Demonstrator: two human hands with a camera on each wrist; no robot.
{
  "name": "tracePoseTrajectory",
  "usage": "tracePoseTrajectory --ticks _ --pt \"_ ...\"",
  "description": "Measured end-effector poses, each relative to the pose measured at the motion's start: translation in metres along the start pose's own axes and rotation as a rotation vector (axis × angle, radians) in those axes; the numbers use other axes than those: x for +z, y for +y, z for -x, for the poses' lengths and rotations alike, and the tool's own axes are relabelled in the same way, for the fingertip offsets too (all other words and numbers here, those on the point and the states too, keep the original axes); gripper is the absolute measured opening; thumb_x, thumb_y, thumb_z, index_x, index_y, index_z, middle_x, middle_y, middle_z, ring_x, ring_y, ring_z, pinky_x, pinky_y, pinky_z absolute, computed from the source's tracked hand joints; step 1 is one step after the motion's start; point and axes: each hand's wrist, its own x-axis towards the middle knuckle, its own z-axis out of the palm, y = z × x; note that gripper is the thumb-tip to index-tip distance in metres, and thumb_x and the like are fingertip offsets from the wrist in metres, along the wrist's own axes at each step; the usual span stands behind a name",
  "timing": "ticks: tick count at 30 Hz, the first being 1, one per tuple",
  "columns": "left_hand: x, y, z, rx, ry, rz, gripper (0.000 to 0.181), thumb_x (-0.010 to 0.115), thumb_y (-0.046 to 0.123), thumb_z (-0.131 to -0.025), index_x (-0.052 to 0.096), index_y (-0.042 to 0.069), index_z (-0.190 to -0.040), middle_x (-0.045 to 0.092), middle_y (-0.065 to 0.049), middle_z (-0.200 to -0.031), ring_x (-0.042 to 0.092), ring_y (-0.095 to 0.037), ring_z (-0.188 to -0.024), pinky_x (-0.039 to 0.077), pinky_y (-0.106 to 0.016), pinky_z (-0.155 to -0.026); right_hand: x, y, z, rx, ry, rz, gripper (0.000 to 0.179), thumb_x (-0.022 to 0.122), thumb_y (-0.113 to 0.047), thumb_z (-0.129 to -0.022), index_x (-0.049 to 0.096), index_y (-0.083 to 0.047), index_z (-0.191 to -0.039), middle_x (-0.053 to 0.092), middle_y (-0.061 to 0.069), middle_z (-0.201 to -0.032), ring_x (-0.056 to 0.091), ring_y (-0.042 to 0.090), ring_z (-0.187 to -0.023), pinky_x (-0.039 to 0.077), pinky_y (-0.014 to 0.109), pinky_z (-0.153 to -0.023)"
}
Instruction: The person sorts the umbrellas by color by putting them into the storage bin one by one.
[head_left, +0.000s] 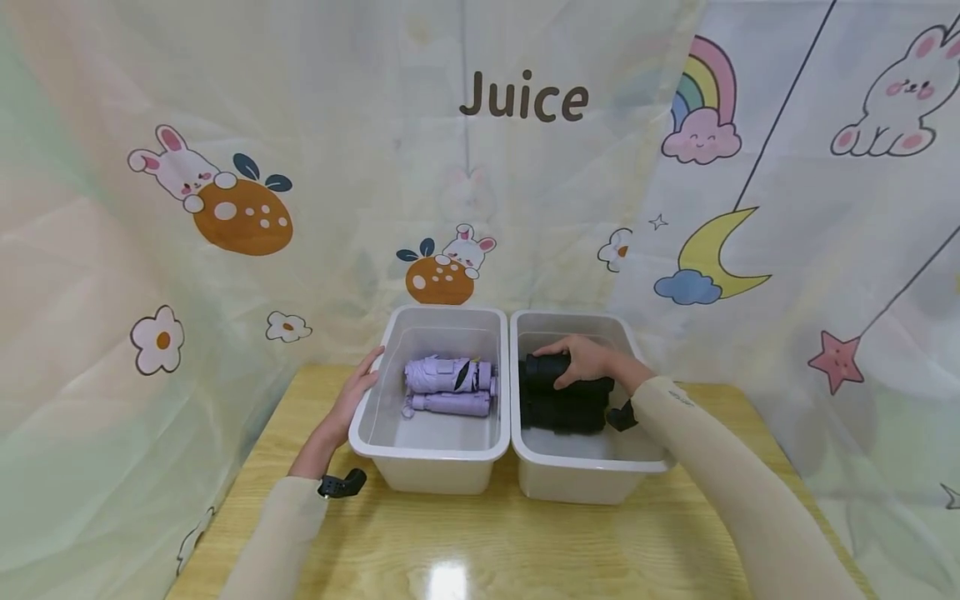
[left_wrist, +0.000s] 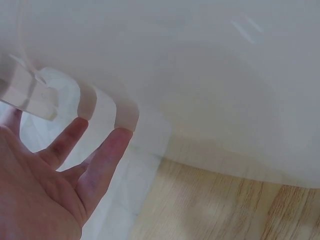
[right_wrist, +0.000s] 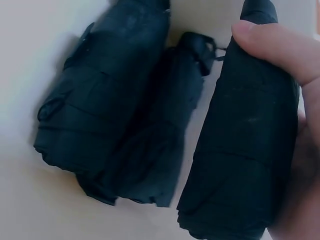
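My right hand (head_left: 588,360) is inside the right white bin (head_left: 592,464) and grips a folded black umbrella (right_wrist: 240,130), thumb near one end. In the right wrist view, a thick black folded umbrella (right_wrist: 107,80) and a slimmer one (right_wrist: 165,130) lie side by side to its left. With fairly straight fingers, my left hand (head_left: 351,404) touches the outer left side of the left white bin (head_left: 431,455); its fingertips meet the wall in the left wrist view. Inside that bin are a thicker lilac folded umbrella (head_left: 438,375) and a slimmer lilac one (head_left: 453,405).
Both bins stand nearly touching, side by side, on a wooden table (head_left: 375,550). Behind and around them hangs a pale curtain (head_left: 360,200) printed with rabbits, flowers and the word Juice. A dark wrist device (head_left: 342,483) sits at my left cuff.
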Motion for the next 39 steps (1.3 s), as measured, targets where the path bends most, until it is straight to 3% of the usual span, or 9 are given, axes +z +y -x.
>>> tracePoseTrajectory --ticks 4,12,24,31,39 --pt "0.000 -0.001 0.000 -0.002 0.007 -0.010 0.054 0.034 0.027 -0.107 0.017 0.015 -0.157 0.020 -0.022 -0.156 0.032 -0.048 -0.133 0.034 -0.062 -0.101 0.010 0.009 -0.005 0.006 0.002 -0.042 0.069 0.085 -0.010 -0.073 0.059 -0.020 -0.136 0.060 0.008 -0.127 0.055 0.021 -0.093 0.049 0.033 -0.075" --pt "0.002 0.001 0.001 0.012 -0.008 -0.021 0.054 0.032 0.027 -0.107 0.015 0.014 -0.157 0.018 -0.021 -0.157 0.030 -0.047 -0.134 0.032 -0.062 -0.101 0.024 0.018 -0.011 0.008 -0.003 -0.028 0.070 0.086 -0.009 -0.069 0.061 -0.017 -0.135 0.062 0.008 -0.124 0.055 0.021 -0.092 0.048 0.034 -0.078" --pt "0.001 -0.001 0.001 0.024 -0.011 -0.007 0.054 0.032 0.027 -0.107 0.015 0.014 -0.157 0.018 -0.022 -0.157 0.030 -0.048 -0.134 0.032 -0.063 -0.101 0.033 0.025 -0.020 -0.002 0.011 -0.055 0.071 0.086 -0.005 -0.068 0.061 -0.014 -0.134 0.061 0.010 -0.127 0.055 0.022 -0.102 0.047 0.035 -0.086" --pt "0.000 -0.002 0.000 0.029 -0.020 0.002 0.053 0.031 0.026 -0.107 0.015 0.014 -0.157 0.017 -0.022 -0.157 0.028 -0.048 -0.134 0.031 -0.063 -0.102 0.038 0.025 -0.022 0.007 -0.022 0.020 0.072 0.084 -0.003 -0.068 0.061 -0.016 -0.134 0.058 0.012 -0.132 0.051 0.024 -0.113 0.045 0.038 -0.092" --pt "-0.001 -0.002 0.000 0.017 -0.021 -0.002 0.054 0.031 0.028 -0.108 0.014 0.015 -0.157 0.017 -0.022 -0.157 0.029 -0.048 -0.134 0.032 -0.063 -0.102 0.043 0.028 -0.026 0.004 -0.027 0.022 0.072 0.085 -0.003 -0.069 0.060 -0.016 -0.135 0.056 0.013 -0.134 0.049 0.029 -0.121 0.043 0.043 -0.097"
